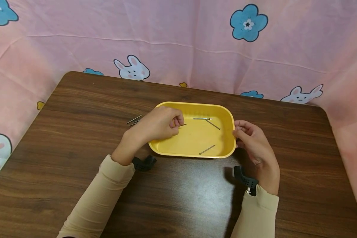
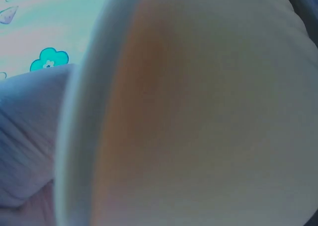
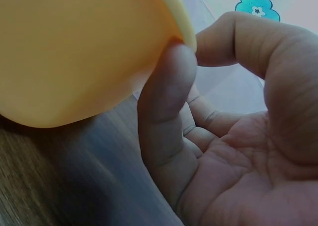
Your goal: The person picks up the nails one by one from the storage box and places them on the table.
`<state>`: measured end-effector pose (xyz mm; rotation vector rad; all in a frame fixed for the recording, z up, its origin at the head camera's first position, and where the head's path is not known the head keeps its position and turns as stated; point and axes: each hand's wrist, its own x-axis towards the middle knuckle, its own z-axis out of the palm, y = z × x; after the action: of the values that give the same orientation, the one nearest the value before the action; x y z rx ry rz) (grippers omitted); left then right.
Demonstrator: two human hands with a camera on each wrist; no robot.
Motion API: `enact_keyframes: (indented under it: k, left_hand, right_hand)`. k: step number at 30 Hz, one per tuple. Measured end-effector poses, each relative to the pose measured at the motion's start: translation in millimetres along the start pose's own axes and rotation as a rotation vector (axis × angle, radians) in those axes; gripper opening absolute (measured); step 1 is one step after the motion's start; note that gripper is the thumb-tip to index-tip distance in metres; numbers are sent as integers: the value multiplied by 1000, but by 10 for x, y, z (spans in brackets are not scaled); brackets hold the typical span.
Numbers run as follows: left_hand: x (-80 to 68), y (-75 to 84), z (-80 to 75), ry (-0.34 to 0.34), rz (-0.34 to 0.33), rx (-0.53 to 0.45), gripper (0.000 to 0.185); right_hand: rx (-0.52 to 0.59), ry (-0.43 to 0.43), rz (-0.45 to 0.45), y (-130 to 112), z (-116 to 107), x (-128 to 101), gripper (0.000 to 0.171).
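A yellow plastic tray (image 1: 190, 140) sits on the table in the head view, with several loose metal nails (image 1: 207, 149) on its floor. Over its left half, my left hand (image 1: 159, 124) pinches a nail (image 1: 182, 125), whose pointed end shows past the curled fingers. At the right end, my right hand (image 1: 254, 138) pinches the rim between thumb and fingers. The right wrist view shows this grip close up on the tray wall (image 3: 89, 52). A blurred pale surface fills most of the left wrist view, and the left hand's fingers are hidden there.
Several more nails (image 1: 134, 119) lie on the wooden table (image 1: 181, 191) left of the tray, partly behind the left hand. A patterned pink cloth (image 1: 181, 39) hangs behind the table. Both wrists carry black mounts (image 1: 245, 180).
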<state>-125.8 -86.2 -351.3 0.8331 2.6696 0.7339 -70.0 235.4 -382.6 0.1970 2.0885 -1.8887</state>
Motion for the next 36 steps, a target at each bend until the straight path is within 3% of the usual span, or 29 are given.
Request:
enact_keyframes:
  k: [19,36]
  left_hand:
    - [-109,59,-187,-10,-48,-34,20]
    - [-124,17,-243,7,-56,-44,22]
  right_hand:
    - [-5,4,10,-6,3,2,34]
    - [-26,1,23,-12,-10,-11,36]
